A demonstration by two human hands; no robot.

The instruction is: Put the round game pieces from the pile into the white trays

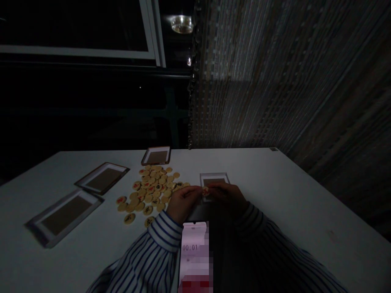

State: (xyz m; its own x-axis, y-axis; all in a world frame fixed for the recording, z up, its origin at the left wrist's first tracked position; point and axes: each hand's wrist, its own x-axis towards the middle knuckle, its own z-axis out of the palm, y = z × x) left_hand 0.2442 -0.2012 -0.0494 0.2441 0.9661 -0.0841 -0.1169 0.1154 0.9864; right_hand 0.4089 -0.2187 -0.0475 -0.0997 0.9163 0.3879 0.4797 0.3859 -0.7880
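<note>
From the head view, the left hand (182,200) and right hand (227,197) meet with fingers nearly closed, pinching a round red-marked piece (205,191) between them, over the near part of a small open box (214,177) on the white worktop (275,211). Its marked face is turned toward the wearer; being round, it shows no long axis. The loose pile of discs (152,183) lies just left of the hands, beyond the lit phone (194,252).

Dim room, perhaps in a home, white table (293,195), strand curtain (244,73), dark window (73,28)
</note>
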